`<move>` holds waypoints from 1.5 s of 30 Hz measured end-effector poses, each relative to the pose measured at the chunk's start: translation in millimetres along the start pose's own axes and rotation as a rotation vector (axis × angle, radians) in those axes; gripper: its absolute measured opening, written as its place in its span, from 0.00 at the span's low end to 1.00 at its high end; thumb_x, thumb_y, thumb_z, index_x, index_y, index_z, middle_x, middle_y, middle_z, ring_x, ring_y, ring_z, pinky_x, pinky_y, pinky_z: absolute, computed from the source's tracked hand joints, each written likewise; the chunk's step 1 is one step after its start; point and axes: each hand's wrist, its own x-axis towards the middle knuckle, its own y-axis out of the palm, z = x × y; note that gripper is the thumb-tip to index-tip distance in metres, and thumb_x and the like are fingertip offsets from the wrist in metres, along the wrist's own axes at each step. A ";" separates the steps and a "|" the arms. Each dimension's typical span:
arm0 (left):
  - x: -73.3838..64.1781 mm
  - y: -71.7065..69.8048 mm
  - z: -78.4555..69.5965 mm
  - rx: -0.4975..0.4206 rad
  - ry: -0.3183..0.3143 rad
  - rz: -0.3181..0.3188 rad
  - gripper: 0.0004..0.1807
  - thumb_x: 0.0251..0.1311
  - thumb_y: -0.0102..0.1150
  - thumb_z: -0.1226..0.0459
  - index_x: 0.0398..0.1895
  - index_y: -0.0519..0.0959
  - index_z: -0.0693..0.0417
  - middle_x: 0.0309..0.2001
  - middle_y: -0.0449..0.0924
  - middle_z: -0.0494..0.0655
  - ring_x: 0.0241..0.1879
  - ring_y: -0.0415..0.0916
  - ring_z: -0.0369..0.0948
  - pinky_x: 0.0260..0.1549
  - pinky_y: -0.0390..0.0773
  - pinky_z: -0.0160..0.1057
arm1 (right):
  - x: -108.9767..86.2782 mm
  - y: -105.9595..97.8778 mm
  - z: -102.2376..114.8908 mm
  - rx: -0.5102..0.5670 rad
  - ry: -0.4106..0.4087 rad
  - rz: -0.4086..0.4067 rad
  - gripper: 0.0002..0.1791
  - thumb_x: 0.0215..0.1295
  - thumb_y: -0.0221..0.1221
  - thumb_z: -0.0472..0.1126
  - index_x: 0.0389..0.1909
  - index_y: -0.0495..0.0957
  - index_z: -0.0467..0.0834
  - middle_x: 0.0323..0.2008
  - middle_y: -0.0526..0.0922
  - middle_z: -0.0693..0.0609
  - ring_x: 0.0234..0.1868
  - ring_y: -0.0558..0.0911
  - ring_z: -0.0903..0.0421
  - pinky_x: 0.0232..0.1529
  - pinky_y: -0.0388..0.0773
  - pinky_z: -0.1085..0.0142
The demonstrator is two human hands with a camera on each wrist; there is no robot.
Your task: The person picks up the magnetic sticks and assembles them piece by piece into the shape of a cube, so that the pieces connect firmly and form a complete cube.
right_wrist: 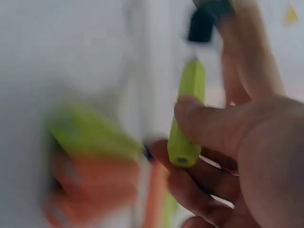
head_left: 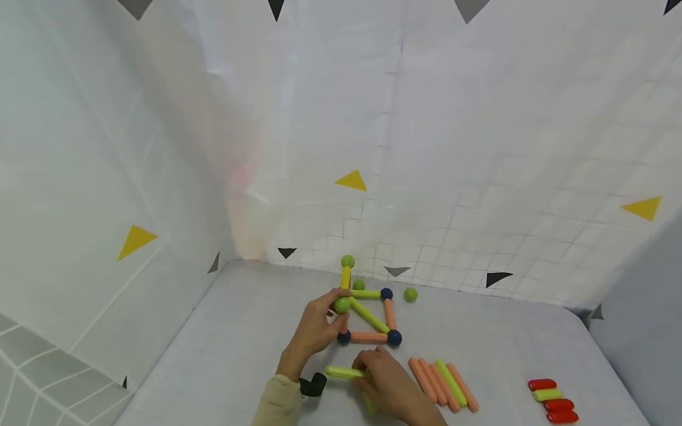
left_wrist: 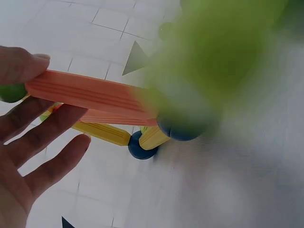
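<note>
My left hand [head_left: 311, 328] pinches an upright orange rod [left_wrist: 95, 92] between thumb and fingers, near the green ball [head_left: 343, 305] on its top end. The rod belongs to a frame of orange and yellow-green rods joined by dark blue balls [head_left: 394, 338]. At the back of the frame a yellow rod [head_left: 346, 277] rises to another green ball [head_left: 348, 261]. In front of the frame my right hand [head_left: 391, 381] holds a loose yellow-green rod [right_wrist: 187, 118], thumb on one side and fingers on the other. A blurred green shape covers the upper right of the left wrist view.
Orange and yellow-green rods [head_left: 437, 381] lie side by side right of my right hand. Farther right sit short red pieces [head_left: 558, 405] and a short yellow-green one [head_left: 547, 394]. A loose green ball [head_left: 410, 294] is behind the frame. White walls [head_left: 453, 148] enclose the table.
</note>
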 end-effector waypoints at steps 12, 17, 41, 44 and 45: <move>-0.5 -3.9 -1.2 0.014 0.009 0.006 0.23 0.66 0.70 0.69 0.63 0.79 0.50 0.47 0.88 0.46 0.40 0.83 0.38 0.41 0.87 0.53 | 0.4 -49.4 -34.6 0.153 -0.021 -0.575 0.15 0.71 0.67 0.36 0.57 0.86 0.47 0.46 0.89 0.55 0.38 0.81 0.64 0.33 0.78 0.69; -0.4 -3.0 -1.4 0.021 -0.019 0.021 0.23 0.68 0.70 0.65 0.64 0.78 0.42 0.44 0.86 0.40 0.40 0.81 0.34 0.43 0.86 0.46 | 11.0 -49.6 -36.5 0.244 0.003 -0.642 0.16 0.76 0.62 0.35 0.61 0.84 0.45 0.52 0.89 0.49 0.38 0.83 0.52 0.31 0.75 0.68; 1.9 6.8 -3.9 -0.094 -0.017 0.012 0.15 0.71 0.68 0.62 0.57 0.81 0.46 0.48 0.86 0.43 0.43 0.80 0.37 0.47 0.83 0.43 | 24.6 -42.1 -30.5 0.360 -0.010 -0.580 0.19 0.77 0.63 0.43 0.64 0.81 0.45 0.54 0.87 0.50 0.45 0.85 0.59 0.44 0.83 0.66; 2.5 7.4 -3.9 -0.148 -0.023 -0.014 0.12 0.70 0.69 0.64 0.53 0.82 0.45 0.46 0.86 0.42 0.41 0.81 0.36 0.47 0.83 0.40 | 29.3 -52.0 -39.9 0.472 0.030 -0.513 0.21 0.84 0.54 0.49 0.69 0.77 0.46 0.57 0.85 0.44 0.50 0.84 0.53 0.46 0.82 0.64; 2.7 7.3 -3.7 -0.166 -0.029 -0.017 0.12 0.69 0.69 0.64 0.52 0.82 0.45 0.45 0.86 0.42 0.41 0.81 0.35 0.47 0.83 0.40 | 32.8 -56.0 -45.2 0.511 0.052 -0.505 0.22 0.85 0.50 0.52 0.69 0.76 0.46 0.58 0.85 0.43 0.51 0.84 0.51 0.46 0.82 0.63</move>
